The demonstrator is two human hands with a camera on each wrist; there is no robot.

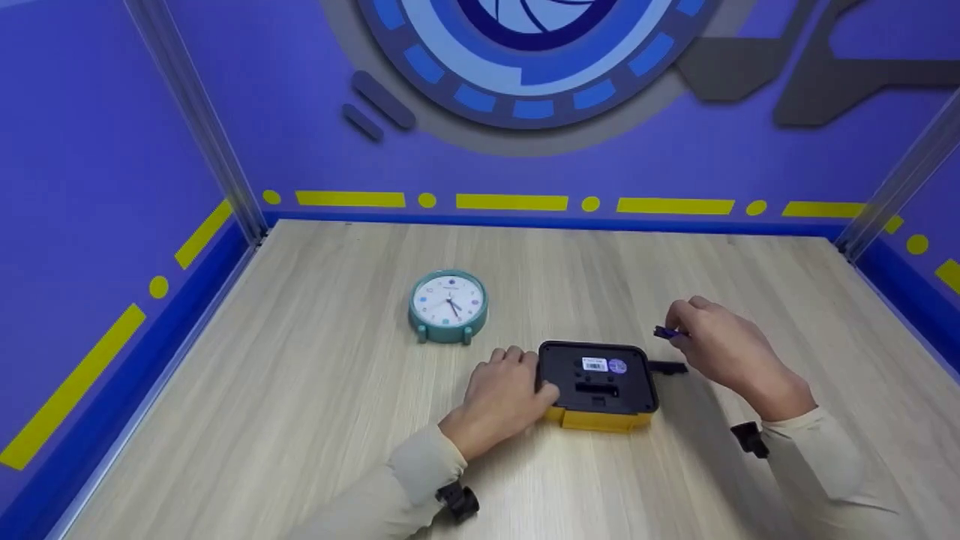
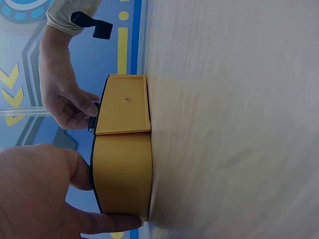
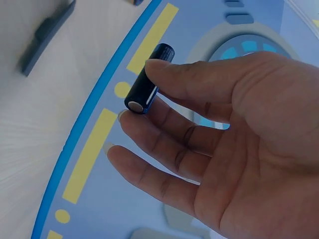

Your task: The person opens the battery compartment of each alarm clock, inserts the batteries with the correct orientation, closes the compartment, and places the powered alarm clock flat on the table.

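A yellow box-shaped device with a black back (image 1: 559, 375) lies back-up on the table, its narrow battery slot (image 1: 598, 389) uncovered. My left hand (image 1: 504, 394) grips its left end, thumb at the near corner and fingers along the side. Seen from the left wrist, the device's yellow side (image 2: 123, 169) shows a screw. To the right and above the device, my right hand (image 1: 724, 345) pinches a small dark cylindrical battery (image 3: 149, 79) between thumb and fingers. A thin black cover strip (image 1: 669, 367) is by the device's right edge, close below the right hand.
A round teal alarm clock (image 1: 448, 307) with a white dial lies farther back, left of the device. The pale wooden table (image 1: 337, 360) is bordered by blue walls (image 1: 525, 172) at the back and sides.
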